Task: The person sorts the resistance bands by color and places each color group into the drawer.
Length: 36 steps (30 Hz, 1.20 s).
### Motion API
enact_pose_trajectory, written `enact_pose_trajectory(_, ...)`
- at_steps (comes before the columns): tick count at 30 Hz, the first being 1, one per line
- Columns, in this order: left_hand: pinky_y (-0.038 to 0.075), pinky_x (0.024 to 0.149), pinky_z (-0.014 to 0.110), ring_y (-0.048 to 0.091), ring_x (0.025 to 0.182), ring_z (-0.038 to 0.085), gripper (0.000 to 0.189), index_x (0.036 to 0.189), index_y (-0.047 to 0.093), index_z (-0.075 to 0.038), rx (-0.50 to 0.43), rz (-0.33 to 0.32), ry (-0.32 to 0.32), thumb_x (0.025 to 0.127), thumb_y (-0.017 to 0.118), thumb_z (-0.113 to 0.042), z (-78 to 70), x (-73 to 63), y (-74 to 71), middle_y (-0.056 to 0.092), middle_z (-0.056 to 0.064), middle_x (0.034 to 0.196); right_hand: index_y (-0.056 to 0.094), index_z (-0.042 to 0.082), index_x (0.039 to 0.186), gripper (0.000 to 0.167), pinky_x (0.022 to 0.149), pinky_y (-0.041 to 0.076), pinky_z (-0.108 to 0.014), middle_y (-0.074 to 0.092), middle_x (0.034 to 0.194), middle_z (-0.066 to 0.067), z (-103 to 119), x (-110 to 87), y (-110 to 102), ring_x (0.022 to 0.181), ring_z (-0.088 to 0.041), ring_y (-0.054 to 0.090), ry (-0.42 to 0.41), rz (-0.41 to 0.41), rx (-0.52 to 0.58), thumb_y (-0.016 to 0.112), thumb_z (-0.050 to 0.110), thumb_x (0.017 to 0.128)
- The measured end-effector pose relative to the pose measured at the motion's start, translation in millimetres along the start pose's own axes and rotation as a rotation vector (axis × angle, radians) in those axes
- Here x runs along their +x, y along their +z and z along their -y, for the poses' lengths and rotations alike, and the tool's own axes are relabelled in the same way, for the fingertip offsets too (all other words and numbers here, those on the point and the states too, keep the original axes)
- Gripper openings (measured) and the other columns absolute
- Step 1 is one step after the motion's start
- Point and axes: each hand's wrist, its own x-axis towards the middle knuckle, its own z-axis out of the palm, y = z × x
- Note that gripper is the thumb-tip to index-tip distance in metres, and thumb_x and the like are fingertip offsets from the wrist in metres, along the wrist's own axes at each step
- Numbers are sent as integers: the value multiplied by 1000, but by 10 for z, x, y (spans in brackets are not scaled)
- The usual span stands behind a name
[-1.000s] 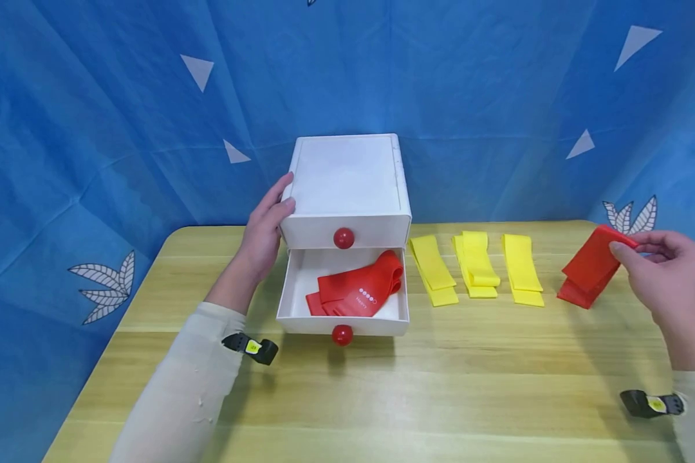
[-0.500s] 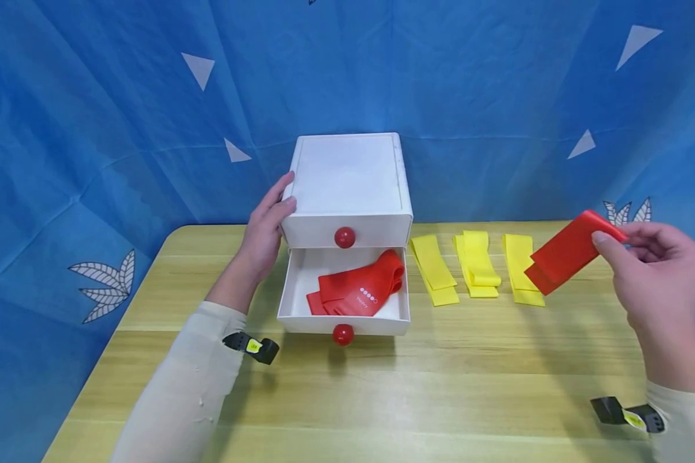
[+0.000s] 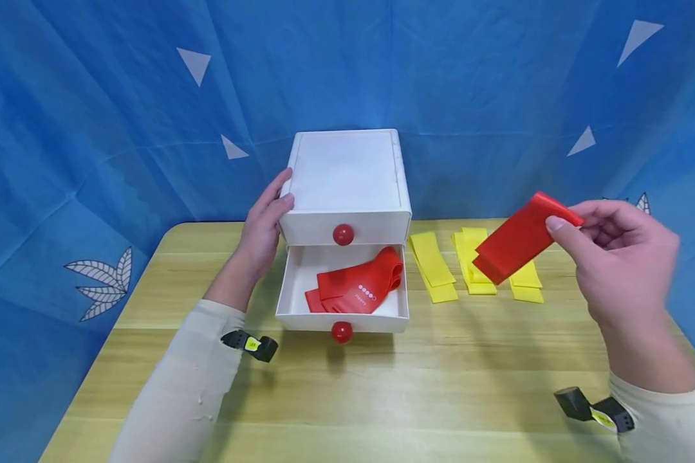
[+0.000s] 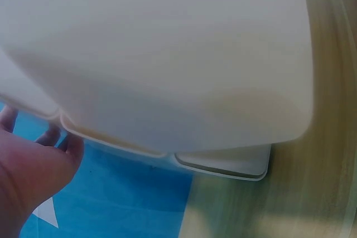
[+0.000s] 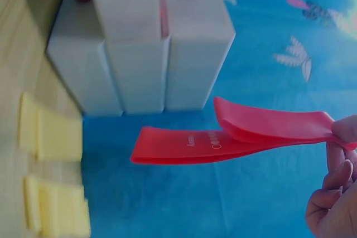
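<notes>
My right hand point(image 3: 625, 263) pinches a folded red resistance band point(image 3: 524, 238) by one end, between thumb and fingers. In the head view the band is held up, overlapping the yellow bands behind it. The right wrist view shows its folded layers spread apart and white print on the red band point(image 5: 195, 144). My left hand point(image 3: 263, 222) rests against the left side of a white drawer cabinet point(image 3: 344, 170), with fingertips at its upper edge. Below the top drawer, an open drawer point(image 3: 301, 289) holds red resistance bands point(image 3: 359, 286), one marked with white dots.
Yellow resistance bands point(image 3: 431, 260) lie folded in a row on the wooden table point(image 3: 440, 386), right of the cabinet. Red knobs point(image 3: 343, 235) stick out from the drawer fronts. A blue patterned curtain point(image 3: 469, 96) hangs behind the table.
My right hand has carried the red resistance band leftward and up from the table's right side, to over the yellow bands. The left hand stays on the cabinet.
</notes>
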Motion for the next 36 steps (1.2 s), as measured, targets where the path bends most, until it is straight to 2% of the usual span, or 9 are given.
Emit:
enact_pose_trajectory(5,37,108,48,31,140,21,57,158,32,-31,-7,-1,3,103,45,-36,-6,-11,16,27,-5,159,70,-14,99,22,55,45,-19,63,82,-15,136,-58,175,64,-20,51,5,56,302,78,-8,79)
enact_pose_trajectory(9,36,108,48,30,140,21,57,158,32,-30,-9,-2,5,103,45,-36,-14,-18,25,26,-4,159,69,-15,99,22,56,47,-21,64,83,-17,183,-125,300,66,-21,52,6,98,383,77,-10,79)
enact_pose_trajectory(20,36,109,49,30,141,21,58,158,31,-31,-5,-2,1,102,46,-37,-11,-31,23,26,-5,159,69,-12,99,19,54,42,-21,63,82,-16,300,-291,693,63,-20,47,-91,222,431,75,-10,80)
enact_pose_trajectory(30,32,111,50,25,144,20,58,158,31,-31,-3,-5,-3,102,45,-38,-10,-19,36,23,-6,161,72,-2,96,14,48,38,-25,60,73,-13,418,-469,1057,56,-19,44,-138,309,356,76,-2,83)
enact_pose_trajectory(36,31,111,50,23,144,19,58,158,31,-32,-1,0,-6,103,45,-38,3,0,43,22,-7,161,73,4,98,16,50,43,-26,62,76,-7,401,-588,1286,59,-22,48,-130,350,320,78,4,83)
